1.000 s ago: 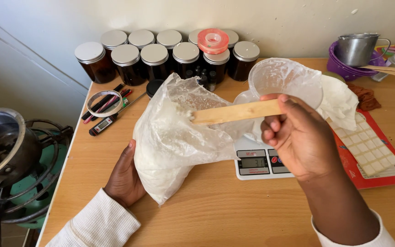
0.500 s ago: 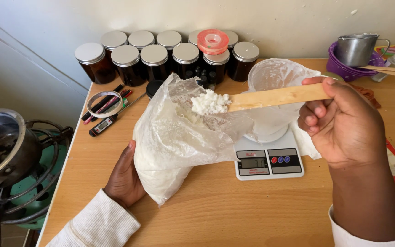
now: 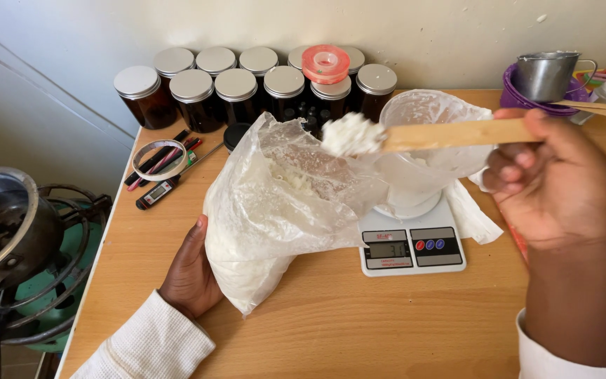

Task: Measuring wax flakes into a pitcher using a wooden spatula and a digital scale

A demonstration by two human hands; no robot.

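Right hand [image 3: 559, 186], fingers closed around a flat wooden stick [image 3: 457, 133], held level so the clump of white flakes [image 3: 351, 135] on its tip stays put, just above the gap between plastic bag [image 3: 275, 210] and clear container [image 3: 429, 140]. Left hand [image 3: 189, 270], fingers curled against the bag's side, propping it upright on the wooden surface [image 3: 359, 330] with its mouth open. Container seated on a white digital scale [image 3: 412, 242]. Lidded amber jars [image 3: 236, 88] ranked along the wall.

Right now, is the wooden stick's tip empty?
No, the wooden stick in the right hand carries a clump of white flakes at its tip.
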